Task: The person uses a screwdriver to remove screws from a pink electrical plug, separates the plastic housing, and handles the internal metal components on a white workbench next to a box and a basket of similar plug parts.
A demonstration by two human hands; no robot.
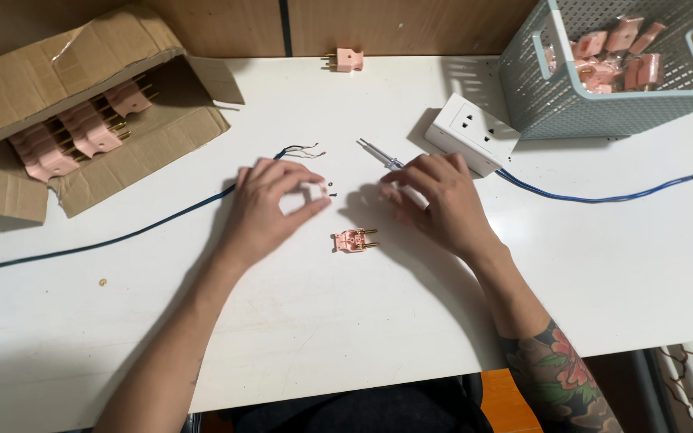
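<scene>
- White desk (346, 337): our workspace, blue cable (122, 236) across it.
- Left hand (270, 208): curled, fingertips pinching a small pale piece.
- Right hand (439, 200): loosely curled beside the screwdriver (378, 154); grip unclear.
- Open pink plug (354, 240): between both hands.

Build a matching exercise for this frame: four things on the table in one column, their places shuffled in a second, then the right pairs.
Things:
1. Cardboard box
2. Mesh basket
3. Opened pink plug half
4. White power strip

Places:
A. far right corner, holding pink plugs
B. between the left hand and right hand
C. far left, flaps open
D. just left of the basket, blue cable attached

Pairs: 1-C, 2-A, 3-B, 4-D
</scene>
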